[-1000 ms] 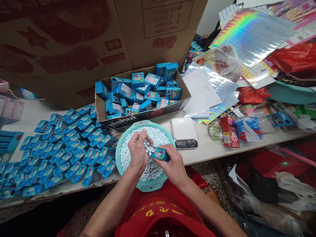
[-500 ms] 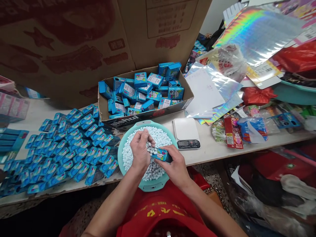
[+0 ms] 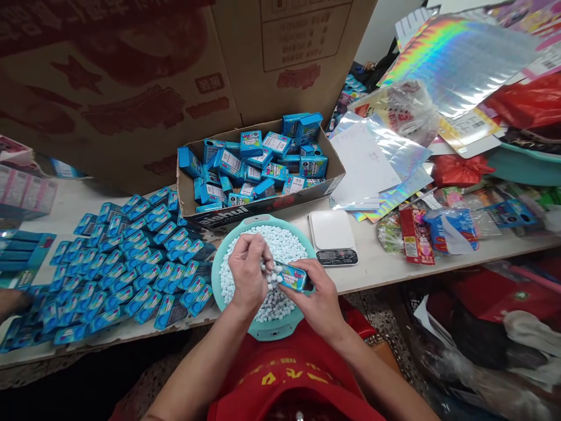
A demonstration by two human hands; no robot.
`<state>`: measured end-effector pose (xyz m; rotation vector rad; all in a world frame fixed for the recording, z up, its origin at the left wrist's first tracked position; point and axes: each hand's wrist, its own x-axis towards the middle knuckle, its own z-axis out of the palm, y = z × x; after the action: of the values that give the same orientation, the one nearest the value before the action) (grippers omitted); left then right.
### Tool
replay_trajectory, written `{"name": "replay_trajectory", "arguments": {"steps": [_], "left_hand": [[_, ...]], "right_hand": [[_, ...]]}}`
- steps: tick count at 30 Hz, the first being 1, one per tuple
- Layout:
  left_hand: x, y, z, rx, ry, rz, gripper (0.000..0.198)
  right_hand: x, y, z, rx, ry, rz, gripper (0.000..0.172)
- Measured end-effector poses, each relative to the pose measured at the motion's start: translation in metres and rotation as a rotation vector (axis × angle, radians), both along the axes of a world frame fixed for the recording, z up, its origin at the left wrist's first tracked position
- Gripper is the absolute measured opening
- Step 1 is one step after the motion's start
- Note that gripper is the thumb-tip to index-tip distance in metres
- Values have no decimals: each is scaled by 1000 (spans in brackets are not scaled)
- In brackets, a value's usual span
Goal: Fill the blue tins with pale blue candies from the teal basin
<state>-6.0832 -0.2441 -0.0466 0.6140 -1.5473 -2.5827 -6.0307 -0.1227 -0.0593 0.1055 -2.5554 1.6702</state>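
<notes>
My right hand [image 3: 319, 295] grips a small blue candy box [image 3: 293, 277], tilted with its left end over the candies. My left hand [image 3: 249, 269] is curled round some small pale candies [image 3: 268, 270] at that end of the box. Both hands are above a turquoise basin [image 3: 218, 245] filled with white and pale blue candies [image 3: 280, 238]. To the left, many blue candy boxes [image 3: 144, 266] stand close together on the table. Behind the basin, more blue boxes [image 3: 276, 143] lie jumbled in an open cardboard carton [image 3: 263, 207].
A white kitchen scale [image 3: 332, 231] sits right of the basin. Papers [image 3: 366, 161], shiny film and candy packets [image 3: 416, 237] spread further right. A big cardboard box [image 3: 153, 70] rises at the back. Another person's hand [image 3: 13, 304] shows at the far left edge.
The candy box in my right hand has turned so more of its printed face shows. My left hand stays close to its end. Another person's hand has come in at the left.
</notes>
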Motion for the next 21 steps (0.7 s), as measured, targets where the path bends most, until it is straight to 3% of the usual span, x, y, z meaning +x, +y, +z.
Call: {"name": "replay_trajectory", "arguments": {"steps": [7,12,21], "left_hand": [[-3,4,0,2,-10,-22,39],[0,5,4,-14,22,-118,37],[-2,4,-5,-68,97,-25,26]], "right_hand": [[3,2,-3,-44,-35,-19,31],[3,0,-5,-77,-32,-28,32],[-5,-4,-4,-77,-21,-50,30]]}}
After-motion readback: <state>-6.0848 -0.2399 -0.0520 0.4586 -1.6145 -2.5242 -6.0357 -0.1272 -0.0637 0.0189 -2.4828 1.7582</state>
